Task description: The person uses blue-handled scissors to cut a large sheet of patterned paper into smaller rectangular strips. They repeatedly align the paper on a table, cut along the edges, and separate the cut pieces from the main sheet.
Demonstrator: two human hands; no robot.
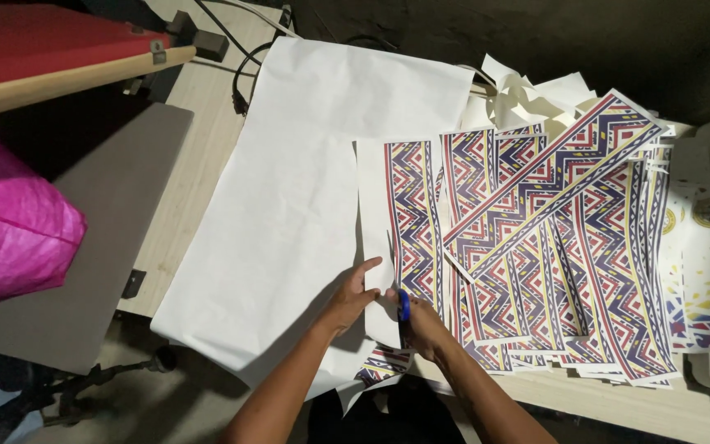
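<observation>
Patterned strip point(411, 215): cutting stage. Right hand point(422, 325) is closed on blue-handled scissors point(403, 306); left hand point(353, 294) pinches the white margin point(374, 210). Next move requires advancing along the printed edge.

Table point(199, 148) was mostly covered: large white sheet point(289, 205) lay flat across the middle, low, passable above. Right half was crowded with overlapping patterned strips point(560, 263), loose edges sticking up near the far curled offcuts point(527, 94). Left hand point(353, 294) and right hand point(422, 325) with blue scissors point(403, 306) filled the near edge. Open room lay over the grey board point(84, 247) at left, bounded by a pink bag point(10, 230) and a red-topped panel point(51, 49) overhanging far left. Cables point(244, 70) crossed the far table edge.
</observation>
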